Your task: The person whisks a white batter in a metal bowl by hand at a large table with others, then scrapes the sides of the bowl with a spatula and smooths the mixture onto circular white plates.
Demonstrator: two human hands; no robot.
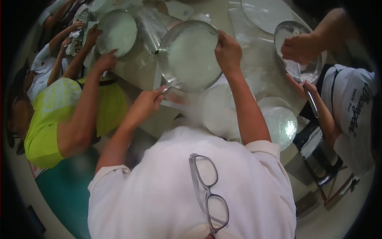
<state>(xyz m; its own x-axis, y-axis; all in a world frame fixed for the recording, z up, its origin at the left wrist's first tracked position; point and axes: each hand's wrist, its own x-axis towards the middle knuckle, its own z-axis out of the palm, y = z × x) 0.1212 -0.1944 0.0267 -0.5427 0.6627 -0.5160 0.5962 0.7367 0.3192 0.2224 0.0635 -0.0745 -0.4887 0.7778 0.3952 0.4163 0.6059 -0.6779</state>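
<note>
A large round shallow metal pan (194, 56) is raised in front of me, its inside coated with something pale and whitish. My right hand (229, 52) grips its rim at the right. At its lower left edge, my left hand (146, 104) is closed around the handle of a metal utensil (169, 86), whose far end meets the pan's rim; its exact kind cannot be told. Below the pan, pale round discs or plates (219, 110) lie close to my body, with a shiny round one (280, 125) to their right.
At left a person in a yellow-green shirt (59, 119) holds another round pan (118, 33). At right a co-worker handles a metal bowl (313, 67) and a whisk-like utensil (311, 100). Clear plastic sheeting (150, 27) and a large white disc (268, 15) lie on the table (131, 71).
</note>
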